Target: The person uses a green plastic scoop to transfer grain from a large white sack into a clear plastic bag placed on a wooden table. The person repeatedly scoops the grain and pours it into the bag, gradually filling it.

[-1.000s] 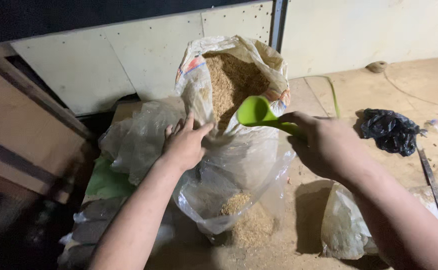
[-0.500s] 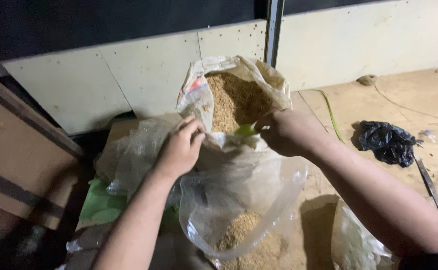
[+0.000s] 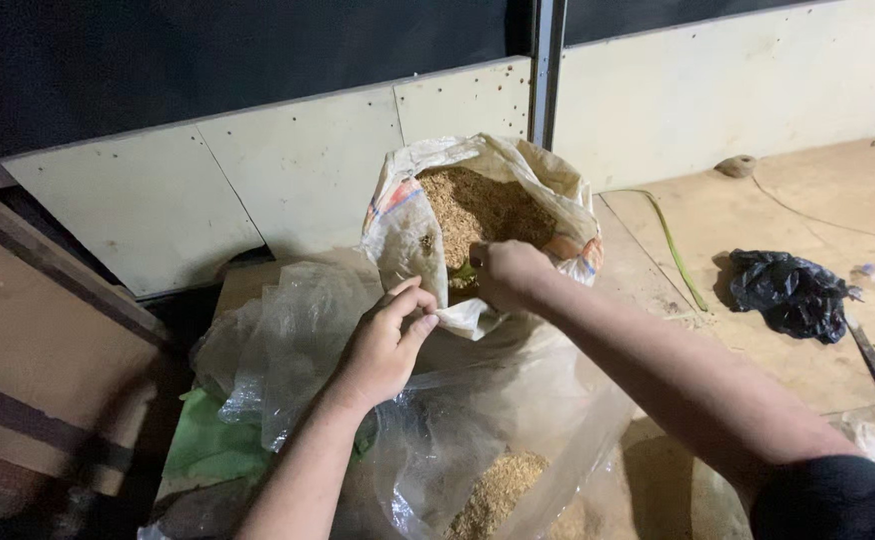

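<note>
A woven sack [image 3: 398, 225] stands open against the wall, full of brown husk-like grain [image 3: 488, 205]. My right hand [image 3: 506, 272] reaches into the sack's mouth, its fingers closed around a green scoop that is almost wholly hidden in the grain. My left hand [image 3: 388, 340] pinches the sack's folded front rim, with the edge of a clear plastic bag [image 3: 498, 400] beside it. The clear bag hangs open below the sack and holds some of the same grain [image 3: 493, 490] at its bottom.
A crumpled black plastic bag [image 3: 790, 292] lies on the plywood floor [image 3: 818, 190] to the right, near a thin green strip [image 3: 673, 245]. More clear plastic [image 3: 288, 330] and a green sheet [image 3: 208, 440] lie left. A wooden board [image 3: 38, 320] leans at far left.
My right hand has carried the green scoop from above the clear bag down into the sack's grain. My left hand has shifted to pinch the sack's front rim. The camera moved closer.
</note>
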